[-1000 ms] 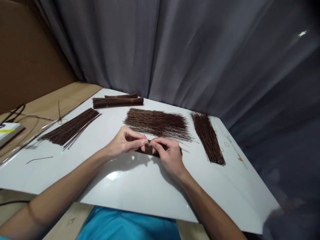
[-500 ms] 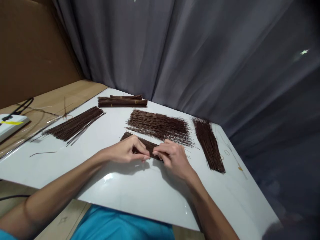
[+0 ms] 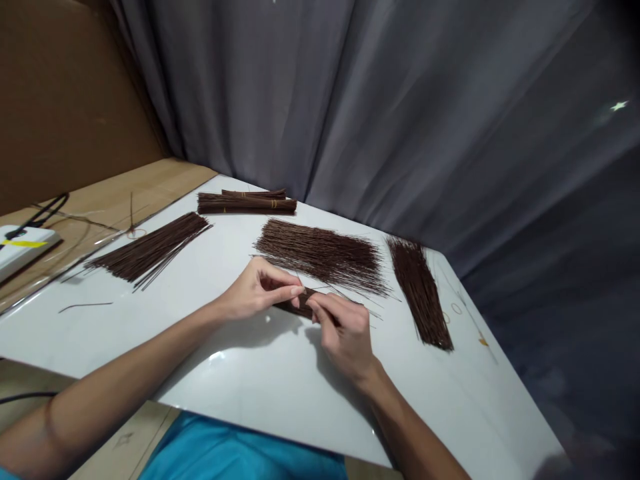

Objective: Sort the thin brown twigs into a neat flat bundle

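My left hand (image 3: 260, 290) and my right hand (image 3: 343, 327) meet over a small bundle of dark brown sticks (image 3: 300, 305) lying on the white tabletop (image 3: 280, 373). Both hands have their fingers closed round the bundle, thumb and fingertips nearly touching in the middle, so most of it is hidden. Just beyond the hands lies a loose flat spread of sticks (image 3: 320, 257). A second loose pile (image 3: 420, 293) lies to the right.
A fanned pile of sticks (image 3: 147, 252) lies at the left. Two tied bundles (image 3: 245, 203) sit at the far edge. A single stray stick (image 3: 85, 307) lies near the left edge. A grey curtain (image 3: 400, 113) hangs behind. A white device (image 3: 23, 250) sits on the wooden surface at far left.
Both hands have shifted a little on the bundle. The bundle's left end, visible half a second ago, is now covered by my left hand. The view has settled.
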{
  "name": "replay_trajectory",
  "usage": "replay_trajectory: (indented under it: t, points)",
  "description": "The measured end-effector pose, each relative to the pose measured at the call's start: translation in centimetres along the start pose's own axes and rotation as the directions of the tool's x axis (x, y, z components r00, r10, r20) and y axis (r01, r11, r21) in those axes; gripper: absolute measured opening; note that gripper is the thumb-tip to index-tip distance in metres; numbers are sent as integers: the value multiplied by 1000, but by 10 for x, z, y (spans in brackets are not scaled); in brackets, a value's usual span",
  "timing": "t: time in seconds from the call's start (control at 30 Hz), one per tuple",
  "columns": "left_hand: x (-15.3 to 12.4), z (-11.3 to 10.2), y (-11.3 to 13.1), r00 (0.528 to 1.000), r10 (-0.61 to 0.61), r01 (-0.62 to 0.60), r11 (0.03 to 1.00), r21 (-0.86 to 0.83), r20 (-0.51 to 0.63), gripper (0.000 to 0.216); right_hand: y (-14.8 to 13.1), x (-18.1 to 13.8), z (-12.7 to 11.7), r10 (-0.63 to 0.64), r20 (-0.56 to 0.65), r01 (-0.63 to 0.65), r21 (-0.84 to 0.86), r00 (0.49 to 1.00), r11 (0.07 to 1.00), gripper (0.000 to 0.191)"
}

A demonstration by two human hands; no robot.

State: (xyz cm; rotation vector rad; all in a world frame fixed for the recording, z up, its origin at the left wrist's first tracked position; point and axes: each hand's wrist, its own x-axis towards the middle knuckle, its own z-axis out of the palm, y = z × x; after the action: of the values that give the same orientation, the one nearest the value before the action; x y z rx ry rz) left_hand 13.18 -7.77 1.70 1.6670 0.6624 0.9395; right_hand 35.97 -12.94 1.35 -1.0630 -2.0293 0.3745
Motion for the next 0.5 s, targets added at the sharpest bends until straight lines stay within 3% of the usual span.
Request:
replay_trajectory:
  t: [0.07,0.13,0.2,0.27,0.37,0.5]
  points:
    - [0,3,-2,999,40,-39,994,98,-9,26,-7,-2,-1,-71,55,84,-270,996,959,25]
    - [0,6,-5,994,103,-110,958,264,40,24,-15,2,-8,-83,163,154,-485,983,861,22]
    - [0,7,-7,979,151,-194,899,394,136,24,-19,9,-20,-39,282,193,-544,959,817,19]
    - [-1,8,-6,961,169,-246,882,403,219,24,-18,19,-32,18,365,170,-477,931,862,18]
    - [-3,8,1,947,151,-231,933,274,283,21,-6,32,-44,37,422,36,-165,906,986,20]
    - [-4,5,12,965,98,-136,980,143,245,23,11,35,-43,15,429,-137,255,903,957,25]
